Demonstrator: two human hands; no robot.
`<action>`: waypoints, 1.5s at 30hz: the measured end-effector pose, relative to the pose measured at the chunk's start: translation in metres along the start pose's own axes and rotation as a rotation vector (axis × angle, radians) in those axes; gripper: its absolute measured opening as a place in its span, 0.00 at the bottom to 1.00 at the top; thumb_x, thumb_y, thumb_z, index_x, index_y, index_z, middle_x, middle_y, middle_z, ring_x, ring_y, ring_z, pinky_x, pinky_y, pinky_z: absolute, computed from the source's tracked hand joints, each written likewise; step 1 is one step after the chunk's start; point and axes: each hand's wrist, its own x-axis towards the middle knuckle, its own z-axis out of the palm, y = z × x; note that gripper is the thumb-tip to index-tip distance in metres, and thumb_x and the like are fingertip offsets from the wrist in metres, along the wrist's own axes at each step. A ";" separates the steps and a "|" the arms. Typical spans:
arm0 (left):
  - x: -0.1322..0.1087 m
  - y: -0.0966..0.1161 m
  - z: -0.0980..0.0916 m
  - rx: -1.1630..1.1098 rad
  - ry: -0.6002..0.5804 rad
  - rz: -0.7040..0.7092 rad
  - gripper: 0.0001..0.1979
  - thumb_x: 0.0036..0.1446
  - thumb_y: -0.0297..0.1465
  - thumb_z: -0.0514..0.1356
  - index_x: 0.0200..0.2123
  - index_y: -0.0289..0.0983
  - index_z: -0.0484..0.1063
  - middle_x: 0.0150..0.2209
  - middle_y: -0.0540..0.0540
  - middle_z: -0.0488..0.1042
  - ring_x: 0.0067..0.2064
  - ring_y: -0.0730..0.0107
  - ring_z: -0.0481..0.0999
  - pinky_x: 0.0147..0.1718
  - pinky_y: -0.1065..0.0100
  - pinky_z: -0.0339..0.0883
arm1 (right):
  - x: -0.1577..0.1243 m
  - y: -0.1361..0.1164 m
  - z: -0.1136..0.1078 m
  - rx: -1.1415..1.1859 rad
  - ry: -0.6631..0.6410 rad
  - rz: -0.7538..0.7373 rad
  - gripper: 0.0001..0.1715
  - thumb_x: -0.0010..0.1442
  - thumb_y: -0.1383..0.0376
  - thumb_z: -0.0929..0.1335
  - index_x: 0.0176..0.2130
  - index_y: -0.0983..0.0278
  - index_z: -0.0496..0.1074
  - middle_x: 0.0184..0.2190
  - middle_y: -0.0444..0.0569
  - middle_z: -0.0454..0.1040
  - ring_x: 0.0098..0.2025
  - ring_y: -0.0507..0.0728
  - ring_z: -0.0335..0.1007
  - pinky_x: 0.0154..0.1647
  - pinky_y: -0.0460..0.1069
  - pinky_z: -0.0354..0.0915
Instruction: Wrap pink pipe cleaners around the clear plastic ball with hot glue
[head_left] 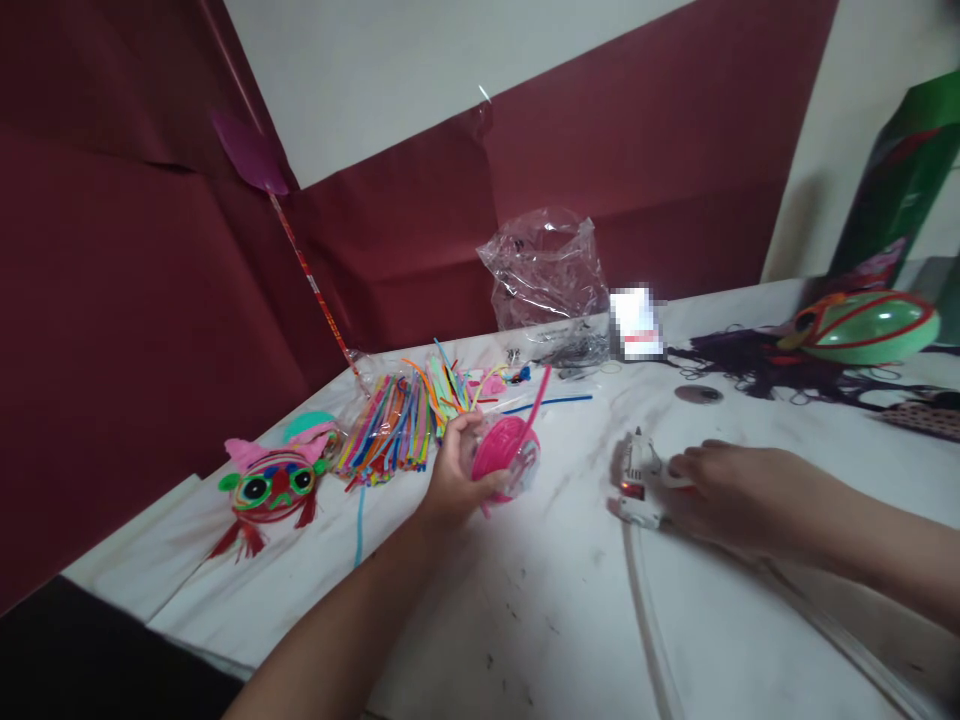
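Observation:
My left hand (pixel 457 465) is closed around a clear rounded plastic piece (pixel 529 465) covered partly by coiled bright pink pipe cleaner (pixel 501 450). One straight pink end (pixel 541 395) sticks up from it. On the right, my right hand (pixel 739 490) has its fingers curled round the handle side of a white glue gun (pixel 636 490), which lies low over the table with its nozzle pointing away and a small red light glowing. The handle itself is mostly hidden by the hand. A long pale strand (pixel 646 610) runs from the gun's rear towards me.
Bundled coloured pipe cleaners (pixel 397 425) lie left of centre, beside a decorated mask-like face (pixel 274 485). A clear plastic bag (pixel 547 275) stands at the back. A green balloon (pixel 874 325) rests among dark threads (pixel 739 365) at right. Another pale cord (pixel 840 640) crosses the front right.

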 end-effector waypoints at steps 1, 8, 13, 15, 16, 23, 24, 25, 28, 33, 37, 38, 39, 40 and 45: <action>0.000 -0.002 0.001 0.057 -0.007 0.044 0.37 0.36 0.37 0.74 0.50 0.41 0.64 0.51 0.41 0.68 0.53 0.50 0.71 0.51 0.53 0.65 | 0.001 -0.003 -0.005 0.028 0.089 -0.050 0.11 0.59 0.59 0.66 0.32 0.62 0.75 0.27 0.54 0.76 0.29 0.64 0.76 0.26 0.54 0.67; -0.007 -0.005 0.011 0.458 -0.121 0.402 0.36 0.37 0.33 0.73 0.52 0.41 0.68 0.55 0.38 0.65 0.61 0.45 0.62 0.61 0.47 0.52 | 0.002 -0.051 -0.014 0.076 0.646 -0.402 0.15 0.68 0.68 0.62 0.52 0.66 0.70 0.54 0.61 0.75 0.60 0.67 0.64 0.56 0.65 0.61; -0.012 -0.001 0.019 0.461 -0.174 0.404 0.37 0.38 0.34 0.73 0.54 0.42 0.66 0.57 0.38 0.64 0.61 0.44 0.62 0.61 0.46 0.53 | -0.003 -0.067 -0.008 0.303 0.527 -0.351 0.17 0.69 0.72 0.57 0.39 0.67 0.73 0.28 0.52 0.75 0.30 0.56 0.69 0.31 0.50 0.67; -0.013 -0.001 0.020 0.456 -0.181 0.418 0.36 0.39 0.35 0.72 0.54 0.42 0.66 0.57 0.37 0.64 0.61 0.44 0.62 0.61 0.46 0.53 | -0.004 -0.069 -0.008 0.386 0.501 -0.313 0.16 0.69 0.71 0.58 0.38 0.68 0.73 0.27 0.51 0.73 0.29 0.55 0.68 0.27 0.48 0.65; -0.013 -0.001 0.020 0.451 -0.180 0.429 0.36 0.40 0.36 0.72 0.54 0.41 0.65 0.57 0.37 0.64 0.61 0.45 0.62 0.61 0.46 0.53 | -0.004 -0.070 -0.007 0.426 0.488 -0.299 0.15 0.69 0.70 0.58 0.39 0.67 0.72 0.28 0.51 0.73 0.30 0.55 0.69 0.28 0.48 0.66; -0.014 -0.003 0.021 0.514 -0.240 0.492 0.38 0.42 0.40 0.71 0.56 0.41 0.62 0.58 0.37 0.62 0.61 0.46 0.63 0.60 0.46 0.56 | -0.002 -0.077 -0.004 0.610 0.482 -0.154 0.14 0.69 0.66 0.61 0.31 0.63 0.67 0.25 0.47 0.73 0.26 0.54 0.71 0.26 0.46 0.66; -0.014 -0.003 0.021 0.521 -0.248 0.491 0.38 0.42 0.41 0.71 0.56 0.41 0.61 0.58 0.37 0.61 0.62 0.46 0.62 0.60 0.45 0.56 | -0.001 -0.078 -0.004 0.612 0.483 -0.141 0.14 0.68 0.66 0.61 0.31 0.63 0.67 0.24 0.47 0.73 0.26 0.54 0.71 0.26 0.46 0.66; -0.014 -0.003 0.021 0.523 -0.248 0.489 0.38 0.43 0.41 0.71 0.56 0.42 0.61 0.58 0.37 0.61 0.62 0.47 0.62 0.60 0.45 0.56 | -0.001 -0.078 -0.005 0.616 0.483 -0.131 0.14 0.68 0.66 0.61 0.30 0.62 0.66 0.24 0.47 0.73 0.26 0.54 0.71 0.25 0.46 0.66; -0.016 -0.002 0.023 0.501 -0.228 0.478 0.37 0.43 0.41 0.71 0.56 0.42 0.61 0.58 0.37 0.61 0.62 0.47 0.62 0.61 0.46 0.56 | -0.001 -0.079 -0.006 0.619 0.483 -0.112 0.13 0.68 0.66 0.61 0.30 0.62 0.66 0.24 0.47 0.73 0.25 0.54 0.71 0.25 0.46 0.66; -0.018 -0.005 0.025 0.435 -0.200 0.387 0.36 0.46 0.41 0.69 0.57 0.42 0.60 0.58 0.37 0.62 0.63 0.48 0.61 0.59 0.49 0.59 | -0.001 -0.081 -0.004 0.606 0.478 -0.105 0.13 0.67 0.66 0.61 0.30 0.62 0.66 0.24 0.48 0.73 0.25 0.55 0.71 0.25 0.47 0.67; -0.018 -0.008 0.028 0.441 -0.187 0.368 0.35 0.46 0.43 0.69 0.56 0.41 0.61 0.58 0.37 0.62 0.63 0.49 0.61 0.58 0.51 0.61 | 0.000 -0.081 -0.001 0.582 0.483 -0.099 0.13 0.67 0.66 0.61 0.29 0.62 0.66 0.24 0.49 0.73 0.25 0.56 0.71 0.26 0.48 0.67; -0.018 -0.008 0.028 0.448 -0.185 0.368 0.35 0.46 0.44 0.68 0.55 0.41 0.61 0.57 0.37 0.62 0.63 0.49 0.62 0.57 0.51 0.61 | 0.000 -0.081 0.000 0.577 0.485 -0.098 0.13 0.67 0.66 0.61 0.29 0.62 0.65 0.24 0.49 0.73 0.25 0.56 0.71 0.26 0.49 0.67; -0.018 -0.008 0.029 0.460 -0.181 0.370 0.34 0.46 0.44 0.68 0.54 0.41 0.62 0.57 0.38 0.62 0.62 0.49 0.62 0.57 0.51 0.61 | 0.000 -0.081 0.000 0.573 0.487 -0.097 0.13 0.67 0.66 0.61 0.29 0.62 0.65 0.24 0.48 0.73 0.25 0.56 0.71 0.26 0.48 0.67; -0.018 -0.007 0.030 0.474 -0.174 0.373 0.33 0.46 0.44 0.68 0.53 0.41 0.62 0.56 0.38 0.63 0.61 0.49 0.63 0.56 0.51 0.61 | 0.000 -0.081 0.000 0.568 0.488 -0.097 0.13 0.67 0.66 0.61 0.29 0.61 0.65 0.23 0.48 0.73 0.25 0.55 0.70 0.25 0.48 0.67; -0.018 -0.003 0.035 0.503 -0.143 0.344 0.31 0.44 0.43 0.69 0.50 0.40 0.64 0.54 0.38 0.65 0.58 0.48 0.66 0.51 0.52 0.65 | 0.000 -0.081 -0.001 0.547 0.490 -0.093 0.14 0.66 0.67 0.61 0.28 0.61 0.64 0.23 0.47 0.72 0.24 0.54 0.69 0.24 0.47 0.65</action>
